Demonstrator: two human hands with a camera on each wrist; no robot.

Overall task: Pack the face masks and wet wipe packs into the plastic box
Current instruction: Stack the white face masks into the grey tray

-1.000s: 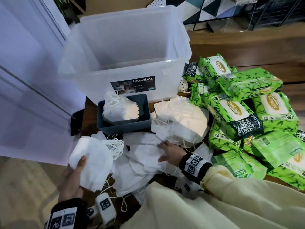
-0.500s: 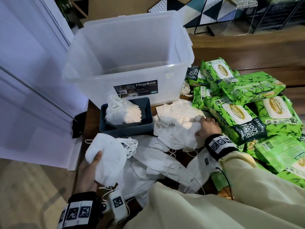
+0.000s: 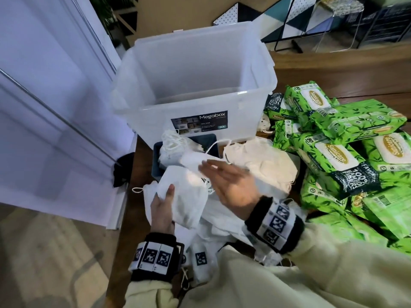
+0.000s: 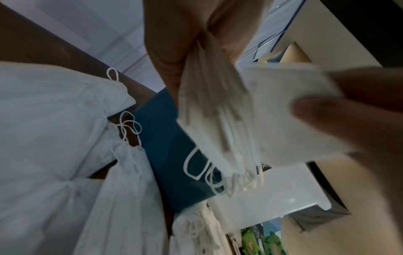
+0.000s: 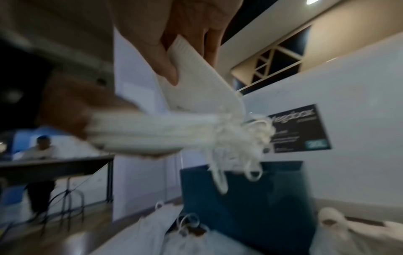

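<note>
Here, a stack of folded white face masks (image 3: 181, 196) is gripped in the left hand (image 3: 162, 210), while a single white mask (image 3: 195, 162) is pinched by the right hand (image 3: 231, 185) just above it. Both are held over the blue tray (image 3: 210, 141) before the clear plastic box (image 3: 195, 103); green wet wipe packs (image 3: 333, 156) are piled on the table (image 3: 333, 70) at the right.

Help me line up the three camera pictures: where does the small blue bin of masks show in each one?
Head: the blue bin sits at centre, just in front of the clear plastic box, partly hidden by masks.
Left wrist: its blue wall runs through the middle, behind the mask stack held by the left hand.
Right wrist: lower centre-right, below the dangling ear loops.
Shared landmark: the Megabox label, in the head and right wrist views.
</note>
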